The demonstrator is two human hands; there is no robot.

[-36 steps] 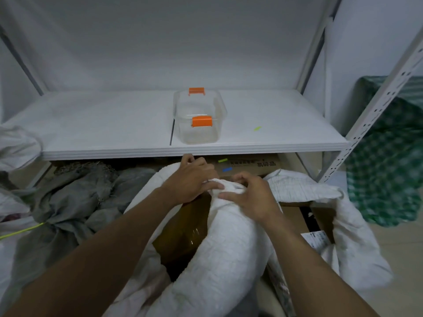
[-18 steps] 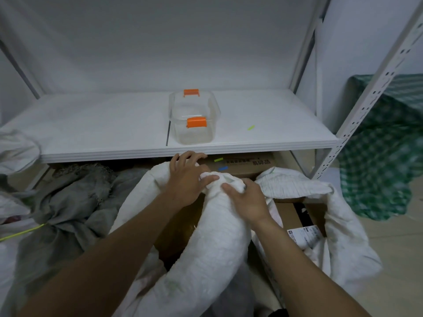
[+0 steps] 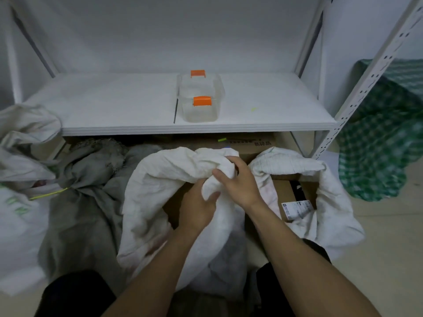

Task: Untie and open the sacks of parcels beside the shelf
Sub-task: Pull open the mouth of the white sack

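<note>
White sack [image 3: 155,179] on floor [image 3: 389,225] by white shelf [image 3: 114,106], left hand [image 3: 196,207] and right hand [image 3: 238,184] tight around its fabric

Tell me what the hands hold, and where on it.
Both grip the white sack by the bunched fabric at its mouth: left hand below, right hand above.

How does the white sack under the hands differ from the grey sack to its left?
The white sack gapes open, showing a cardboard box; the grey sack is bunched at a neck by a yellow-green cord. The left hand and right hand grip the white sack's fabric; no hand touches the grey sack. Both lie crumpled on the floor before the shelf.
</note>
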